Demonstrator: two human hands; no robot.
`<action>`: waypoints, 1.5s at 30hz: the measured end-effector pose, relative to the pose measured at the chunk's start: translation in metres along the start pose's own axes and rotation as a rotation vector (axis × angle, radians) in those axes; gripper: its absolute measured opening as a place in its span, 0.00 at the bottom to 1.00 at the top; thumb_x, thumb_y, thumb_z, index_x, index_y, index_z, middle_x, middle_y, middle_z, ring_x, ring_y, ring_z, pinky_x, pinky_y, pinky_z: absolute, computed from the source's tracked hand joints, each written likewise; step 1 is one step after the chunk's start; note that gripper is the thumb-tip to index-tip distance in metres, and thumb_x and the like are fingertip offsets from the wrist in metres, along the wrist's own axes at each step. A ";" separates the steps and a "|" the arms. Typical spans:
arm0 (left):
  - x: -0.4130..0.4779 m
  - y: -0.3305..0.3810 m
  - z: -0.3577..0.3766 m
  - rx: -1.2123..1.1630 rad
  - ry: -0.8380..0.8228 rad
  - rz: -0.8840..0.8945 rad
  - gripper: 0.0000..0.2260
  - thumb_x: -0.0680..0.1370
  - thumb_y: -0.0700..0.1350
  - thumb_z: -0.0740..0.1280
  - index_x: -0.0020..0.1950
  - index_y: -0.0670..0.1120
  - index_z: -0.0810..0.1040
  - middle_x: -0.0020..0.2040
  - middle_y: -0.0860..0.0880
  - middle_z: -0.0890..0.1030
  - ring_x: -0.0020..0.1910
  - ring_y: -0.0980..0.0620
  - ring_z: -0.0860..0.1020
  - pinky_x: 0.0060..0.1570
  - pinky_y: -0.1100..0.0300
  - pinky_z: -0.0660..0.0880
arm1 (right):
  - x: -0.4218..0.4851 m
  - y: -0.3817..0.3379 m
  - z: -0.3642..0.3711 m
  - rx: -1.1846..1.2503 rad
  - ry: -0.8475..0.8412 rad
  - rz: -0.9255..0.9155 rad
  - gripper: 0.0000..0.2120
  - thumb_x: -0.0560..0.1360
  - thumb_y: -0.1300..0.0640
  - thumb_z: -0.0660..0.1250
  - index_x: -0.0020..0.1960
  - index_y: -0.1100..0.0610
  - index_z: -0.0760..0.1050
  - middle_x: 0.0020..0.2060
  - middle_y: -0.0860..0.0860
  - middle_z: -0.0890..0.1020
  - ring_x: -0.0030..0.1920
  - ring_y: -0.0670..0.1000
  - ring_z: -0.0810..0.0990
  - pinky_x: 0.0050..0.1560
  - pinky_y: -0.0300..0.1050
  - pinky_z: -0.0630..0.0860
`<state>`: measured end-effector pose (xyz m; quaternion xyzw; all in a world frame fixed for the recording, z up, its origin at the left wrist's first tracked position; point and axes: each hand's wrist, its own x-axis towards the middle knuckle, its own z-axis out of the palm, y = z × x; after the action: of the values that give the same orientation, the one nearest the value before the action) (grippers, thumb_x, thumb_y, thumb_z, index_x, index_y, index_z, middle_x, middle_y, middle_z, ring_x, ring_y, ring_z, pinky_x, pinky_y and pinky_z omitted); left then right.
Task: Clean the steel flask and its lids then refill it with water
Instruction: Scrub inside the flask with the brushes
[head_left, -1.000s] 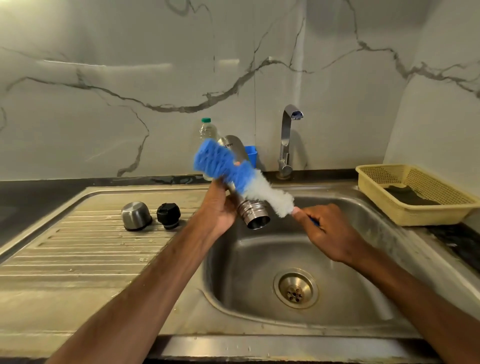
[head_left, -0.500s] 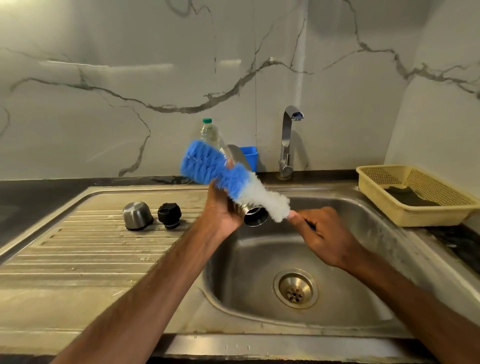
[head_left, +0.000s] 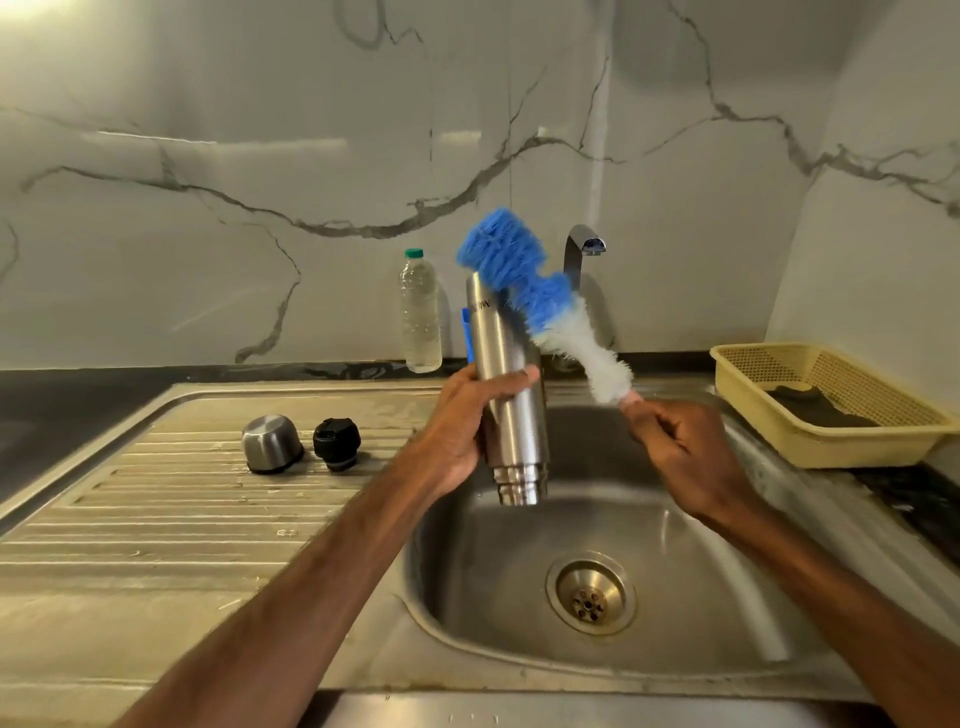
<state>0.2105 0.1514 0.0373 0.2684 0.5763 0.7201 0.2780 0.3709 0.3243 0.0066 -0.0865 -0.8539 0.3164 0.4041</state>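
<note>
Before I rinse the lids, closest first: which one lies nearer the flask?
The black lid, right of the steel lid on the drainboard; it is nearer the flask.

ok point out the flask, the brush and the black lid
flask (head_left: 514, 431), head view, on the steel body below the thumb
brush (head_left: 504, 252), head view, on the blue bristles
black lid (head_left: 336, 441), head view, on its side

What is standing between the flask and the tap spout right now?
Only the bottle brush: held in the right hand, it slants across that gap in this view, its blue head beside the upturned flask, its bristles crossing the tap. Nothing else visible.
</note>
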 end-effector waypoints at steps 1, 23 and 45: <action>0.001 -0.003 0.000 0.063 -0.006 0.047 0.33 0.66 0.46 0.81 0.68 0.44 0.74 0.60 0.42 0.83 0.56 0.44 0.83 0.51 0.50 0.82 | 0.002 0.001 -0.003 0.015 0.034 -0.001 0.27 0.81 0.43 0.58 0.31 0.59 0.69 0.23 0.49 0.68 0.24 0.45 0.65 0.26 0.36 0.61; -0.005 -0.012 -0.005 1.411 0.220 0.712 0.49 0.67 0.47 0.75 0.82 0.57 0.51 0.68 0.47 0.70 0.64 0.47 0.71 0.69 0.48 0.65 | -0.004 0.011 -0.006 0.205 -0.057 0.082 0.24 0.83 0.43 0.56 0.33 0.55 0.68 0.26 0.48 0.67 0.27 0.47 0.65 0.29 0.42 0.62; 0.002 -0.001 -0.039 1.455 0.383 0.550 0.48 0.67 0.48 0.76 0.83 0.54 0.55 0.67 0.44 0.70 0.63 0.44 0.71 0.66 0.45 0.68 | 0.010 0.009 -0.020 0.285 -0.137 0.539 0.35 0.84 0.40 0.47 0.31 0.60 0.74 0.20 0.48 0.66 0.21 0.43 0.63 0.26 0.35 0.61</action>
<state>0.1822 0.1265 0.0293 0.3865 0.8523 0.2401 -0.2582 0.3779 0.3450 0.0166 -0.2308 -0.7726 0.5336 0.2551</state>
